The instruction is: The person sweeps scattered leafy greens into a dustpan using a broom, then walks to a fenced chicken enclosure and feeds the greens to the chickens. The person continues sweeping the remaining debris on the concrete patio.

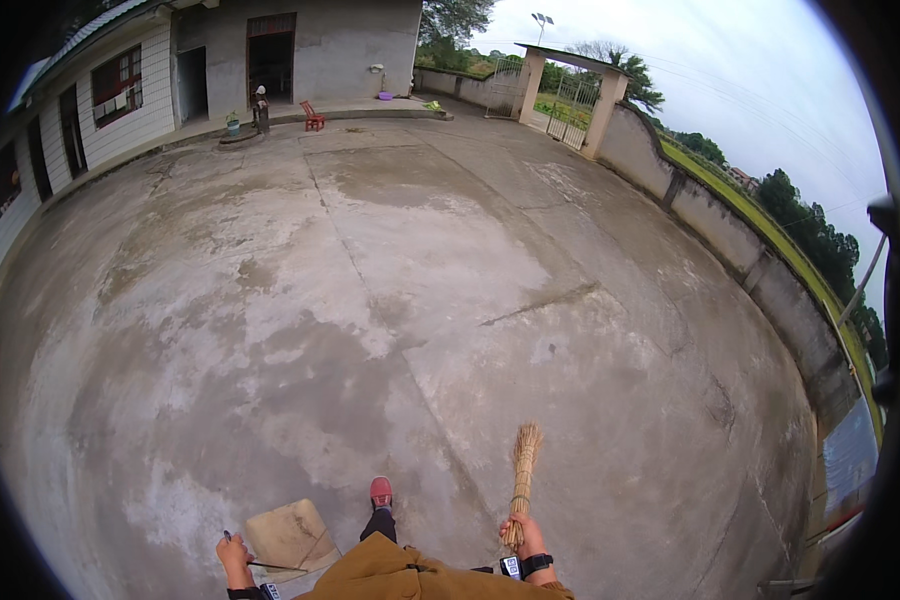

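Observation:
My right hand (526, 536) is closed round the bound lower end of a short straw hand broom (524, 470). Its bristles point up and away from me, over the concrete. At lower left, my left hand (234, 553) is closed on a thin dark stick (275, 567). This stick runs across the near edge of a flat, stained tan panel (288, 532), which looks like a dustpan. Whether stick and panel are joined, I cannot tell. Between the hands, one red shoe (381, 491) of mine stands forward.
Stained, cracked concrete yard (350, 280) spreads ahead. Far off are a red chair (313, 117), a dark post-like object (261, 110) and a potted plant (233, 123) before a grey building (350, 60). A wall (710, 215) runs along the right, up to a gate (572, 112).

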A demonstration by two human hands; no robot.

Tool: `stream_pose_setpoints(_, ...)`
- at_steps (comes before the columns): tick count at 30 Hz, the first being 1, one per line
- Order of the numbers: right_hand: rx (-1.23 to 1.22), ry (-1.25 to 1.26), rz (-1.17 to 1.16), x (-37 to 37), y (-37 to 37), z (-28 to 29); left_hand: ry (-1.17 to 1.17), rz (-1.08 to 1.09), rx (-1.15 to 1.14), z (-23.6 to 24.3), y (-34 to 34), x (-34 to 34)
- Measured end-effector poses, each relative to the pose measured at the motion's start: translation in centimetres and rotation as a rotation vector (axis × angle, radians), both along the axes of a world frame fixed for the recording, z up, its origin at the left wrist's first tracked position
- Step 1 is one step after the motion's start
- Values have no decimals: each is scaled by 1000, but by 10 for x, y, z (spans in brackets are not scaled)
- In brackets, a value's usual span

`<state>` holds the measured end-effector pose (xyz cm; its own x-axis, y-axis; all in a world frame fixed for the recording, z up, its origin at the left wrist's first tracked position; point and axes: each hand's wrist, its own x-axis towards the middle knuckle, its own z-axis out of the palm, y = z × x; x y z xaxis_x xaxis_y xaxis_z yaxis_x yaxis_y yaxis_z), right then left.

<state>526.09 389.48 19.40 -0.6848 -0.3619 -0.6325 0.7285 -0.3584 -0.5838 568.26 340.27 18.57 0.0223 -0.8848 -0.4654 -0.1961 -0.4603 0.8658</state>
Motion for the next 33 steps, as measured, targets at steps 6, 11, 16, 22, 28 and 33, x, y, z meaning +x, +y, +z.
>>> stream_pose_setpoints(6, -23, 270, -82, -216, -152, 74, -88, -227, 140, 0, -189, -289)
stream_pose_setpoints(11, -12, 183, -243, -332, -239, 130, -172, -394, -3, 27, -282, -497)
stream_pose_setpoints(16, 82, 150, -255, -533, -332, 94, -159, -418, -89, 25, -376, -680)
stream_pose_setpoints(22, 19, -45, -255, -793, -482, 57, -20, -408, -215, 61, -499, -872)
stream_pose_setpoints(28, 45, -26, -94, -1002, -631, 36, -250, -411, -289, 45, -644, -1065)
stream_pose_setpoints(33, 84, -8, -111, -1175, -766, 36, -317, -560, -325, 26, -775, -1282)
